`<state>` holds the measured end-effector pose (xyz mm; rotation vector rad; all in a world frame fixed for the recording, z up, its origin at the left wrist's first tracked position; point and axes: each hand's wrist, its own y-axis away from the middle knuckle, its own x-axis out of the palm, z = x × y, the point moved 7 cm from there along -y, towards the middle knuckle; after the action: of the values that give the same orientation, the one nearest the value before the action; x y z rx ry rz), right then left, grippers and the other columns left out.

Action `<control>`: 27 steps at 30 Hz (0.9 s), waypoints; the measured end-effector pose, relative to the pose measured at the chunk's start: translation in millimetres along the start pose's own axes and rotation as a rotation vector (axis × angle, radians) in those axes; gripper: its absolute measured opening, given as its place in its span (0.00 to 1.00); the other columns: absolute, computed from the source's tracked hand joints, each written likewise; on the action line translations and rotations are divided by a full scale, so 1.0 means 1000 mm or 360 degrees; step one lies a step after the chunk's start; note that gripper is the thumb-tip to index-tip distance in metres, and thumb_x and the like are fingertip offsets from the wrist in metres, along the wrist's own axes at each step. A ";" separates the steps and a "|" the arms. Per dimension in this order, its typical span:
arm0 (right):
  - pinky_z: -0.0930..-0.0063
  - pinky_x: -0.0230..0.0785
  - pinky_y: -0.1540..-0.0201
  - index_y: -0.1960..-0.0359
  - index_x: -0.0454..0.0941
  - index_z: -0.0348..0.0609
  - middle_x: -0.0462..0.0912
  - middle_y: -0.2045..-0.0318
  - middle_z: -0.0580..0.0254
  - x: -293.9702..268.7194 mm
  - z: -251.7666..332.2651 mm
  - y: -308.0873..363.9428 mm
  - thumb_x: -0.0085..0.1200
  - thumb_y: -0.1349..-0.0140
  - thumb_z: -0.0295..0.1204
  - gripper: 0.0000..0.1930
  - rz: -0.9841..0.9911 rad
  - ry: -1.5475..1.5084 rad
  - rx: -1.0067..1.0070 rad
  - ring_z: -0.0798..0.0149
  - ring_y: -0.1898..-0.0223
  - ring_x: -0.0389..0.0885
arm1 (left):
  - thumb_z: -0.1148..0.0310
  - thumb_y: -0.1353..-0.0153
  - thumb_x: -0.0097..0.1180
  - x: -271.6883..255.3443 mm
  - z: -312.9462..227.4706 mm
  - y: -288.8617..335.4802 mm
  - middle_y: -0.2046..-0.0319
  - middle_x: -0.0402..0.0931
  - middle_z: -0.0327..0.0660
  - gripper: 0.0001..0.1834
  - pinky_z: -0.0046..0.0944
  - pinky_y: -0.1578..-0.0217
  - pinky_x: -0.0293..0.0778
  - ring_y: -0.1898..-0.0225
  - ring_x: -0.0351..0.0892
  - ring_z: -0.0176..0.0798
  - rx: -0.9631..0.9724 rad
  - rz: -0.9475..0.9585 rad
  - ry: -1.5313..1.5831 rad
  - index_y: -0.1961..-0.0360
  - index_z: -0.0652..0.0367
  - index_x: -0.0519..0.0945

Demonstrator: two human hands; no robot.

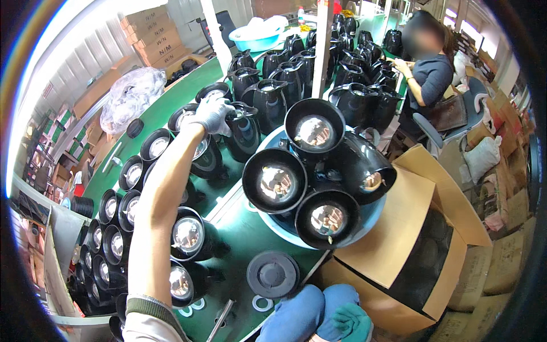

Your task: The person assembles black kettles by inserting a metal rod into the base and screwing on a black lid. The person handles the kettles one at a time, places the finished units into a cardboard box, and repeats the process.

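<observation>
My left arm reaches far over the green table. The gloved left hand (214,115) is closed at the handle side of a black insulated jug (244,134), which stands upright; the glove hides its fingertips. Beside that hand are open black jug bodies (155,147) with shiny silver inner walls. In front of me several more open jugs (275,181) lean in a light blue basin (373,214), their mouths toward me. A teal, glove-like patch (348,322) rests by my blue-clad knees at the lower edge; whether it is my right hand, I cannot make out.
A round dark grey disc (272,274), white rings (262,303) and a metal rod (222,320) lie on the near table (242,245). An open cardboard box (393,251) stands at right. Assembled jugs crowd the far side, near a white post (322,48) and a seated co-worker (431,77).
</observation>
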<state>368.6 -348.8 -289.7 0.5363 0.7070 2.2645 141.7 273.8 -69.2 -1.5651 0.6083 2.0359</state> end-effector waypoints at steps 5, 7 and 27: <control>0.58 0.71 0.36 0.33 0.70 0.32 0.78 0.38 0.48 0.025 -0.006 -0.024 0.46 0.24 0.51 0.33 0.0033 0.0083 0.0065 0.53 0.40 0.79 | 0.43 0.49 0.73 -0.017 0.099 -0.013 0.53 0.87 0.49 0.32 0.43 0.48 0.78 0.50 0.87 0.47 -0.0290 -0.0474 0.1061 0.48 0.51 0.88; 0.58 0.71 0.36 0.33 0.70 0.32 0.78 0.38 0.48 0.031 -0.005 -0.032 0.47 0.25 0.51 0.33 0.0038 0.0108 0.0071 0.53 0.40 0.79 | 0.51 0.46 0.71 -0.011 0.103 -0.025 0.51 0.86 0.50 0.24 0.46 0.47 0.79 0.49 0.86 0.51 -0.0558 -0.0566 0.0405 0.50 0.48 0.89; 0.58 0.70 0.35 0.35 0.72 0.27 0.78 0.39 0.44 0.062 0.024 0.046 0.53 0.27 0.47 0.32 0.0417 0.0217 -0.0185 0.53 0.40 0.79 | 0.67 0.40 0.65 -0.214 0.085 0.154 0.55 0.84 0.46 0.14 0.49 0.51 0.78 0.53 0.84 0.53 -0.0282 -0.1377 -0.0138 0.52 0.51 0.86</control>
<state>317.3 -324.8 -232.3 0.4430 0.5942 2.5887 27.2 182.0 166.2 -1.4581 -0.2738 1.4866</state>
